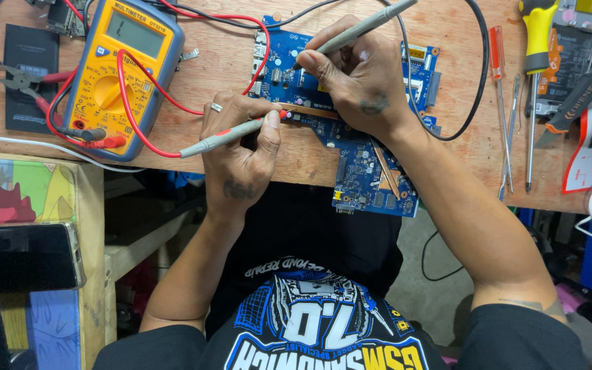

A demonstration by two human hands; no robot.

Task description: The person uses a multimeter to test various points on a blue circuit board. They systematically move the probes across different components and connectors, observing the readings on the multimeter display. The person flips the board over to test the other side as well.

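Board lies on the tabletop; your left hand is clamped on the red probe, right hand on the black probe. Keep both tips steady.

Single head-worn view, looking steeply down, close over the wooden workbench, own torso at frame bottom

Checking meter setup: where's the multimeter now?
Head view, upper left: the yellow multimeter lies on the wooden bench, left of the blue circuit board.
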